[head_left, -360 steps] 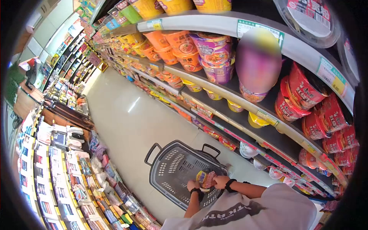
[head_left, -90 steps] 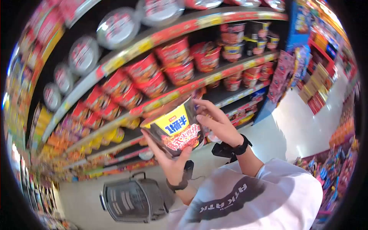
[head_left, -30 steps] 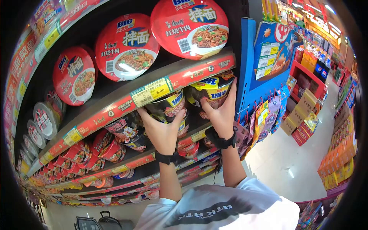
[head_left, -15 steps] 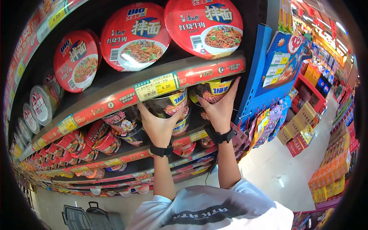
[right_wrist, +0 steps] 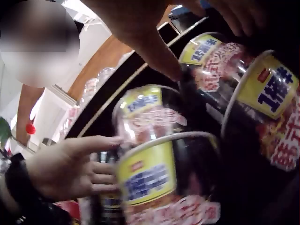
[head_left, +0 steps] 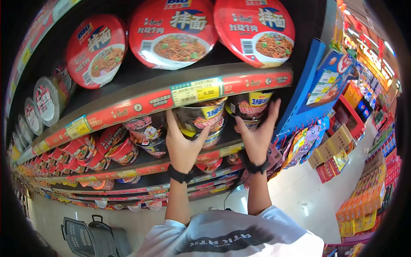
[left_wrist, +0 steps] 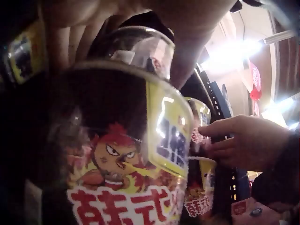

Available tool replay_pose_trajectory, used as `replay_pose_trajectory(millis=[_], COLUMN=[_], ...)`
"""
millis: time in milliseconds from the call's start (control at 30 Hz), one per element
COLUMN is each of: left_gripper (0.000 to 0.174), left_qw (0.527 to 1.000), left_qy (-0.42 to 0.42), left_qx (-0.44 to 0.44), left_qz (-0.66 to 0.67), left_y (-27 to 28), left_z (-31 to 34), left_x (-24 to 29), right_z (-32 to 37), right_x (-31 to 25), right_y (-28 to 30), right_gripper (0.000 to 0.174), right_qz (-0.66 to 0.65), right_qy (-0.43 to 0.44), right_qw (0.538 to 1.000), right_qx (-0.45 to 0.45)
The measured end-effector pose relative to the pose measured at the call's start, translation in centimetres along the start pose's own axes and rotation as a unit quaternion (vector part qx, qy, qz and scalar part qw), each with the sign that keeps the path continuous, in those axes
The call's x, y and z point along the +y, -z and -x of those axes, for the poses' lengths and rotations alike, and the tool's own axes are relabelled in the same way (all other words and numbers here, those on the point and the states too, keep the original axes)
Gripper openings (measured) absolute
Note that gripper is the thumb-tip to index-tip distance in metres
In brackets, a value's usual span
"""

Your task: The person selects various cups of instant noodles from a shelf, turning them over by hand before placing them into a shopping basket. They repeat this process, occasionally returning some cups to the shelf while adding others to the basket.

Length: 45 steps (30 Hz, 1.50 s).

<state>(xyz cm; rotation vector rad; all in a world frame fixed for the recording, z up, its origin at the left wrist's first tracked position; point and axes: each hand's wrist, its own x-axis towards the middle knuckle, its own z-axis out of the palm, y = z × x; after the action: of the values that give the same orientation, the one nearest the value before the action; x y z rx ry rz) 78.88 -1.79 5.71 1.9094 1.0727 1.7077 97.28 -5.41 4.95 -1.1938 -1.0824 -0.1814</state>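
Note:
In the head view, my left hand grips a black noodle cup at the shelf front, thumb and fingers on opposite sides. Its palm arches over a cup in the left wrist view. To the right, my right hand is spread around another black cup, fingers nearly straight. The left wrist view has that hand touching the upper cup's side. Black cups stand stacked in the right wrist view, where the left hand's fingers lie against one stack.
Red-lidded bowls lean on the shelf above, behind a price rail. Red cups fill the left. A blue end panel with hanging packets borders the right. A grey basket is on the floor.
Since the earliest frame the hands have moved from a cup over the basket to the shelf. Over the last second both stay at the black cups, the right hand's fingers now slightly off its cup's rim.

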Motion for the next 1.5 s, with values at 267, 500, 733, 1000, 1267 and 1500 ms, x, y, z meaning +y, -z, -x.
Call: replay_pose_trajectory(millis=[267, 500, 733, 1000, 1267, 1500], left_gripper=[0.050, 0.026, 0.023, 0.029, 0.035, 0.042], left_qw=[0.996, 0.971, 0.975, 0.920, 0.766, 0.721], left_qy=[-0.012, 0.150, 0.159, 0.288, 0.492, 0.592], left_qx=[-0.057, -0.147, -0.083, -0.033, -0.129, -0.044], left_qz=[-0.074, -0.111, -0.135, -0.264, -0.393, -0.358], left_y=[8.8, 17.6, 26.7, 41.8, 52.9, 56.7], left_z=[9.5, 18.7, 22.7, 32.0, 43.2, 47.4], left_x=[-2.5, -8.0, -8.1, -8.7, -5.8, -1.8], right_z=[16.9, 14.6, 11.0, 18.0, 38.0, 44.7], right_x=[3.6, -0.8, -3.6, -10.0, -33.9, -52.9], right_y=[6.3, 1.7, -6.2, -9.5, -16.6, -15.6], right_gripper=[0.067, 0.070, 0.070, 0.056, 0.016, 0.022], right_qz=[-0.117, -0.093, 0.109, 0.178, -0.337, -0.749], right_qy=[-0.301, -0.202, 0.080, 0.164, -0.225, -0.015], right_qw=[0.911, 0.950, 0.985, 0.967, 0.678, 0.093], right_qx=[-0.258, -0.220, -0.111, -0.078, -0.613, -0.655])
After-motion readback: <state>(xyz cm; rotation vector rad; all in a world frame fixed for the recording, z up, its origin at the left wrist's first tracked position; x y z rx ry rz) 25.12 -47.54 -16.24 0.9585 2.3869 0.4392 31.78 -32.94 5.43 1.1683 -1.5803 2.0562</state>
